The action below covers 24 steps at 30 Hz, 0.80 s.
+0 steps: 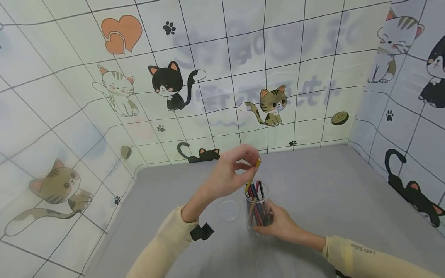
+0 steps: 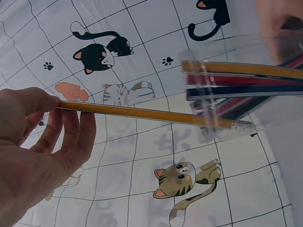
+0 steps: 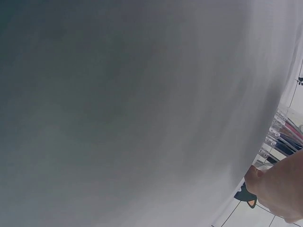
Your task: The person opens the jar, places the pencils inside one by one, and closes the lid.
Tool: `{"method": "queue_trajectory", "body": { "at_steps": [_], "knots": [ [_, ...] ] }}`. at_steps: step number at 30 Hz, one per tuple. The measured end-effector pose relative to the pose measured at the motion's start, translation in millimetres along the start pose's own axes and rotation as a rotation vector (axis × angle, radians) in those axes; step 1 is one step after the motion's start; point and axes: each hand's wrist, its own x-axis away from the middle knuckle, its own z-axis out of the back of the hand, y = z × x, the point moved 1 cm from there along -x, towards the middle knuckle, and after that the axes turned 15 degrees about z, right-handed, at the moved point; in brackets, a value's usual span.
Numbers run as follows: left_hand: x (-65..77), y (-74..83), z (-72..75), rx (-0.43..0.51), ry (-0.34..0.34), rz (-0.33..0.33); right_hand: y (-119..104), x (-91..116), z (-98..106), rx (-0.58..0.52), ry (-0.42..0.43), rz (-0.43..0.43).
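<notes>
My left hand [image 1: 229,175] pinches the upper end of a yellow pencil [image 1: 257,163] between thumb and fingers. The pencil slants down, its lower part inside a clear plastic jar [image 1: 266,193]. Several other coloured pencils [image 1: 256,212] stand in that jar. Low on the jar's right side, my right hand [image 1: 283,224] grips it. In the left wrist view the yellow pencil [image 2: 142,113] has a clear-looking tip at its far end. The right wrist view catches only part of my right hand [image 3: 279,184] beside the pencils' lower ends at its right edge.
A clear round lid [image 1: 229,211] lies on the grey tabletop [image 1: 323,193], left of the jar. Cat-printed sheets [image 1: 215,92] stand around the back and sides of the table.
</notes>
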Motion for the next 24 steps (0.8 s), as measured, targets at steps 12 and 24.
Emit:
{"method": "queue_trajectory", "body": {
  "at_steps": [12,24],
  "knots": [
    [24.7,-33.2,-7.5,-0.01,0.016,0.012,0.8,0.4,0.6,-0.002,0.003,0.024],
    [49.0,-60.0,-3.2,-0.143,0.127,0.048,-1.3,-0.8,-0.7,0.003,0.011,0.021]
  ]
}}
